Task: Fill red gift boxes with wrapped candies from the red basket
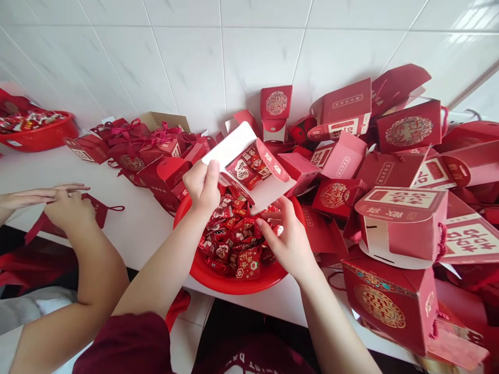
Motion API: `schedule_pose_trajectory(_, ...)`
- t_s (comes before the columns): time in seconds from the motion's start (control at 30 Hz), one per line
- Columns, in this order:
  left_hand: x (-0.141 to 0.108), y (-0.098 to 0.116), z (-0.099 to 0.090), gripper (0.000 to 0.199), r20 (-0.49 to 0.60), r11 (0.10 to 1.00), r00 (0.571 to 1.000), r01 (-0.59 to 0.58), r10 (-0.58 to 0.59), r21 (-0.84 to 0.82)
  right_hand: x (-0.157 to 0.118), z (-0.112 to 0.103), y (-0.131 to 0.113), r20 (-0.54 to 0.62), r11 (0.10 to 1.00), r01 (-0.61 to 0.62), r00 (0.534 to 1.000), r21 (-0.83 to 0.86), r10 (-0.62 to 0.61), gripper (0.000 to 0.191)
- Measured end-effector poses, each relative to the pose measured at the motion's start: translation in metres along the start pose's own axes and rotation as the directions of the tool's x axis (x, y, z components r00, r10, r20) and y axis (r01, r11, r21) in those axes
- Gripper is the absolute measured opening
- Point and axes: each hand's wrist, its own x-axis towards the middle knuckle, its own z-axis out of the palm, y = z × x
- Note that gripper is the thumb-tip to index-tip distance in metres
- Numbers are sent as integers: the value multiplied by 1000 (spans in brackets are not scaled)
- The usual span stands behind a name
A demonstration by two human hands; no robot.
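Note:
Tilted above a red basin (pixel 218 286) is a red gift box (pixel 275 158) with its flaps spread, and wrapped sweets (pixel 249 167) show inside it. My left hand (pixel 202 186) grips this box by its white flap, thumb on top. Low over the basin, my right hand (pixel 286 236) has its fingers apart, touching or just above the loose wrapped candies (pixel 228 236); nothing shows held in it. A larger flat red packet (pixel 248 265) lies among the candies near the basin's front.
Red gift boxes (pixel 397 306) pile up along the right. Ribboned boxes (pixel 132 145) stand at the back left, near another red basin (pixel 39 132) of sweets. At left, a co-worker's hands (pixel 70 208) rest over a red box (pixel 99 210). A tiled wall (pixel 187 62) closes the back.

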Motion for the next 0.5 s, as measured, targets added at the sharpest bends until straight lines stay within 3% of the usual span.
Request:
schedule_pose_trajectory(0.13,-1,7,0,59,121,984,981,-160,150,73,1,0,1,6,994,-72,997,77,72,50)
schedule_pose_trajectory(0.33,0,12,-4,60,79,982,982,-177,171,70,-1,3,3,-13,985,-43,999,169,46,43)
schedule_pose_trajectory(0.4,1,11,-3,60,32,998,999,-43,42,44,-1,3,7,-46,984,-28,998,177,37,47)
schedule_pose_trajectory(0.43,3,9,-1,57,19,995,995,98,-98,9,-1,3,9,-66,985,-20,997,174,32,49)
schedule_pose_trajectory(0.47,6,6,1,51,20,956,958,288,-287,-50,-2,2,10,-86,986,-11,996,167,25,49)
schedule_pose_trajectory(0.5,9,1,4,44,41,864,873,488,-487,-122,-2,1,12,-103,987,-2,995,158,18,48)
